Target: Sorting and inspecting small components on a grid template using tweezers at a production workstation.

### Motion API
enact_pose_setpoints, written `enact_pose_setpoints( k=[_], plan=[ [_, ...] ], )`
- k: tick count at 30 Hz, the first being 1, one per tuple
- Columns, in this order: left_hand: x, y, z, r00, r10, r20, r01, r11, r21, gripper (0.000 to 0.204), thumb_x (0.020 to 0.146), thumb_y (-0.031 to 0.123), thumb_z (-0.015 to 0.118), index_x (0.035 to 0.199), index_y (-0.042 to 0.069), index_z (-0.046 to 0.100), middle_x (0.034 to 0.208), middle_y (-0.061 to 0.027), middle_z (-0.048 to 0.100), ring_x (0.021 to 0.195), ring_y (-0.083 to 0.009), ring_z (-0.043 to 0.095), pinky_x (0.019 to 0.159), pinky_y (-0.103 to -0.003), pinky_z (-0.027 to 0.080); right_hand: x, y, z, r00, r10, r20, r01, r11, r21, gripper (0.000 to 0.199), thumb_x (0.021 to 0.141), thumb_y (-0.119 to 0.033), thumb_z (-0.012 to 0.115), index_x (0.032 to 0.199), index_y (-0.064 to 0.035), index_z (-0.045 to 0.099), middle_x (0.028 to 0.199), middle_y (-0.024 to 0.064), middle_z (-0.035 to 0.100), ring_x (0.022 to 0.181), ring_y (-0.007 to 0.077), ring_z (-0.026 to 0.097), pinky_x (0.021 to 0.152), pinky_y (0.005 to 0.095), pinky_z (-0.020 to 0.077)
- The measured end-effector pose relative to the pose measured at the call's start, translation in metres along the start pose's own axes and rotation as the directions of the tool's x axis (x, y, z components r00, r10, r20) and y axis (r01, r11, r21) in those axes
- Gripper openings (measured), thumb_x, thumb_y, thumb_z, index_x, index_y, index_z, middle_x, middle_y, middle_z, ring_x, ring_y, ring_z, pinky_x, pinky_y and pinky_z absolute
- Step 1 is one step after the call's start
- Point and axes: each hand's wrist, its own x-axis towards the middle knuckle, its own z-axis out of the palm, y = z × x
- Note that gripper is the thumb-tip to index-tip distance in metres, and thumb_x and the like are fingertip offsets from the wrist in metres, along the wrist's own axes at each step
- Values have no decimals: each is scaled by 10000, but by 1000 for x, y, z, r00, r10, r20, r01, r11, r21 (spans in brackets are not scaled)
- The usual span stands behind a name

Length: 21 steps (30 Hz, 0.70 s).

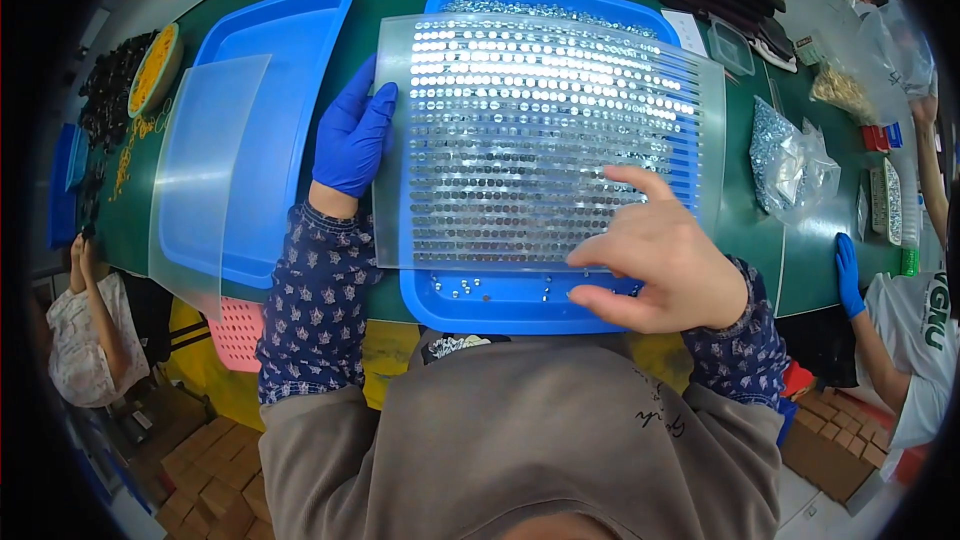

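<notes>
A clear plastic board (393, 225) with many parallel grooves lies across a blue tray (500, 318). Rows of small, shiny round pieces (500, 85) fill most grooves; toward the right ends some grooves hold none. My left hand (350, 140), in a blue glove, grips the board's upper left edge, its thumb on top and the other fingers partly hidden. Over the board's lower right part is my bare right hand (665, 255), fingers and thumb apart, index fingertip at the rows. Whether it touches them I cannot tell. Loose pieces (462, 286) lie in the tray's near end, more at its far end.
Left of me, a clear sheet (205, 160) lies over another blue tray (275, 90). Beyond are a bowl of yellow parts (155, 70) and black parts (105, 100). At right sit a bag of shiny pieces (785, 160) and a co-worker's blue-gloved hand (848, 275).
</notes>
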Motion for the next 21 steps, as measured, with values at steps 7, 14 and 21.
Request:
enact_pose_setpoints(
  k=[7,14,21],
  plan=[
    [3,-4,7,1000,17,-11,-17,1000,6,418,836,137,530,1221,25,412,747,19,545,509,-7,392,450,-153,321,26,-4,22,982,-150,111,150,989,6,140,708,-187,633,739,-70,562,535,41,481,536,205,512,907,437,324],
    [8,0,2,994,47,103,-62,988,138,399,858,125,423,1222,-32,380,1125,-132,505,1003,-163,480,841,-259,376,12,8,10,988,-149,36,149,989,20,136,734,-183,611,758,-59,562,561,46,498,554,214,513,874,410,352],
    [7,-2,-2,994,68,81,-81,980,180,383,878,157,444,1212,-25,401,1120,-112,515,976,-137,490,838,-241,380,-26,15,-17,983,31,-184,-20,998,61,136,729,-199,608,735,-67,576,534,21,493,504,176,491,852,365,371]
  ],
)
